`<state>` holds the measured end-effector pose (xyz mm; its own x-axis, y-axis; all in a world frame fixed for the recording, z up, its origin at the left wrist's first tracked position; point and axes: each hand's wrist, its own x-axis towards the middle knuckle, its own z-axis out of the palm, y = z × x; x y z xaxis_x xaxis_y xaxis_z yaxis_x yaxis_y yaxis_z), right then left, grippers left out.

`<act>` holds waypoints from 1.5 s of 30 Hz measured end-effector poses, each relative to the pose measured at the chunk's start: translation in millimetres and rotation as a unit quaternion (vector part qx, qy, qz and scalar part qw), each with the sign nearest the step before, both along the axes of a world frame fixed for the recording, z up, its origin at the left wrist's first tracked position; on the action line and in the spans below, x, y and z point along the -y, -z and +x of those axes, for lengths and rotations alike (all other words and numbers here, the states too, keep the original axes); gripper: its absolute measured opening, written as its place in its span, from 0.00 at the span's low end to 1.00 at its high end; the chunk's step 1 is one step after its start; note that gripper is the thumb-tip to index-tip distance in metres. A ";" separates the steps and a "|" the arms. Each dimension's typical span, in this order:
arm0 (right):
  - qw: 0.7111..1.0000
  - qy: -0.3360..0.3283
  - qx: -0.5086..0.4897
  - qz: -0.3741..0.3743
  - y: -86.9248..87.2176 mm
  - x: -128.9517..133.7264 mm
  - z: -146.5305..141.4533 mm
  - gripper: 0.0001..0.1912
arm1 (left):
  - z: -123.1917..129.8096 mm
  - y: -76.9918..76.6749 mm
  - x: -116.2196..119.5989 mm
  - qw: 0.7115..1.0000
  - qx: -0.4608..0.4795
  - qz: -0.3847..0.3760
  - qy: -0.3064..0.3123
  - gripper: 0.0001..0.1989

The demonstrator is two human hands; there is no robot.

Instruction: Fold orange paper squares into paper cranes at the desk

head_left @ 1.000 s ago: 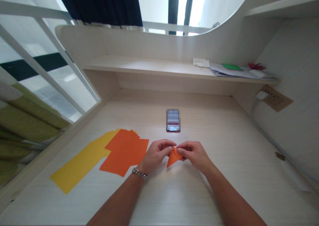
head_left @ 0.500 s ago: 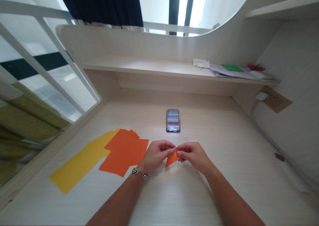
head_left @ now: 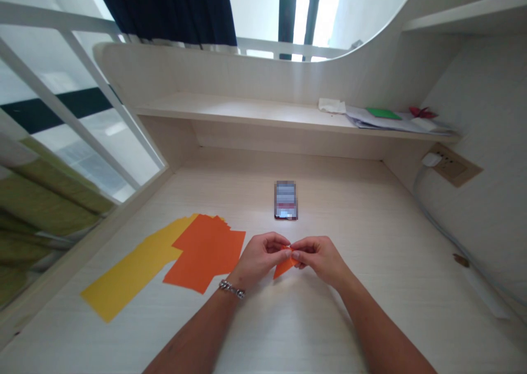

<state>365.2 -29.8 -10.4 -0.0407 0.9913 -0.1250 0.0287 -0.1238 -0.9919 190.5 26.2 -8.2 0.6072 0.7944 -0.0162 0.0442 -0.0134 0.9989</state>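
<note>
Both hands pinch one small folded orange paper [head_left: 283, 267] just above the desk. My left hand [head_left: 259, 256] holds its upper left part between thumb and fingers, and a chain bracelet circles that wrist. On the paper's right edge, my right hand [head_left: 321, 257] is closed with thumb and fingers. The two thumbs nearly meet over the paper. Beside my left hand lie overlapping orange sheets [head_left: 206, 253], partly on top of a fanned row of yellow sheets [head_left: 127, 275]. Beyond the hands a phone [head_left: 286, 200] with a blurred screen lies flat.
A shelf [head_left: 247, 110] runs along the back of the desk [head_left: 313, 330], bearing a white tissue [head_left: 331, 105], papers and a green sheet [head_left: 383, 113]. At the right, a plug with a grey cable [head_left: 436, 220] sits in a wall socket [head_left: 458, 165].
My left thumb has shifted slightly right along the folded paper, closer to my right thumb. The sheets and the phone lie as before.
</note>
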 end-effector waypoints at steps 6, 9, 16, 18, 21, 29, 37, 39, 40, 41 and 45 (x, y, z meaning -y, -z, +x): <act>0.998 0.055 -0.025 0.018 -0.1 0.0 1.0 0.17 | -0.6 4.9 -3.1 0.999 0.014 -0.009 -0.045 0.13; 0.996 0.080 -0.025 0.028 0.4 0.1 0.5 0.16 | -2.1 6.3 -5.4 0.999 0.005 -0.003 -0.046 0.13; 0.997 0.060 0.013 0.044 0.2 1.1 -1.2 0.10 | 1.6 -6.8 1.3 0.998 -0.053 0.041 -0.011 0.12; 0.997 0.069 -0.007 0.043 -0.1 1.1 -1.7 0.12 | 3.0 -9.8 2.7 0.997 -0.057 0.047 -0.018 0.12; 0.992 0.103 -0.053 0.045 -0.8 0.9 -3.2 0.14 | 3.6 -10.1 1.8 0.997 -0.049 0.046 -0.038 0.11; 0.991 0.119 -0.039 0.049 -3.7 0.8 -5.7 0.11 | 4.2 -11.4 2.1 0.998 -0.040 0.051 -0.012 0.12; 0.993 0.090 -0.052 0.061 -6.8 1.9 -1.7 0.10 | 5.1 -13.3 3.9 0.996 -0.067 0.049 -0.018 0.13; 0.993 0.081 -0.057 0.059 -7.1 1.1 -0.1 0.10 | 4.0 -12.4 3.0 0.996 -0.068 0.045 -0.022 0.12; 0.993 0.079 -0.065 0.056 -7.0 0.4 1.0 0.11 | 3.5 -11.7 2.4 0.997 -0.065 0.038 -0.025 0.12; 0.993 0.081 -0.073 0.053 -6.8 -0.4 2.2 0.12 | 3.1 -11.1 1.8 0.997 -0.061 0.028 -0.029 0.12; 0.988 0.116 -0.087 0.052 -6.5 -2.3 6.4 0.14 | 2.5 -8.3 -0.4 0.998 -0.040 -0.016 -0.043 0.11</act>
<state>371.6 -27.5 -3.9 0.1778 0.9835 -0.0340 -0.1611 -0.0050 -0.9869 193.0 26.6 0.1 0.5318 0.8422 -0.0885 0.1242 0.0259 0.9919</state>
